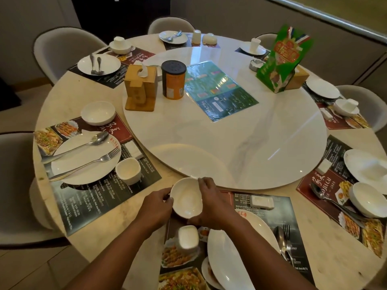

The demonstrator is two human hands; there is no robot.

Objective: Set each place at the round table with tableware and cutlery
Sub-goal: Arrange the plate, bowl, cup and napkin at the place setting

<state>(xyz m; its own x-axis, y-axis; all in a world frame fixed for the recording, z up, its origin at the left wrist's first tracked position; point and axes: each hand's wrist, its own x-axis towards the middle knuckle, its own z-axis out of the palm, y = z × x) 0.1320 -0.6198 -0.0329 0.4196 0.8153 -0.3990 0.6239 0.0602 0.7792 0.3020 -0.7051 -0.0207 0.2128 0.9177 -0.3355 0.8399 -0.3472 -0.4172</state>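
Note:
A white bowl [186,198] is held just above the near placemat [278,218], my left hand [157,203] on its left rim and my right hand [211,203] on its right rim. Below it a white cup [187,237] stands on the same mat. A large white plate [228,258] lies to the right of the cup, with my right forearm crossing it. A fork and spoon [282,233] lie on the mat right of the plate, and a folded white napkin [262,201] sits near the mat's far edge.
The left place has a plate [83,164] with spoon and fork, a cup [128,170] and a bowl [98,113]. On the lazy Susan [230,153] stand a wooden tissue box [140,86], an orange canister [173,79], a menu sheet and a green card [282,59]. Chairs ring the table.

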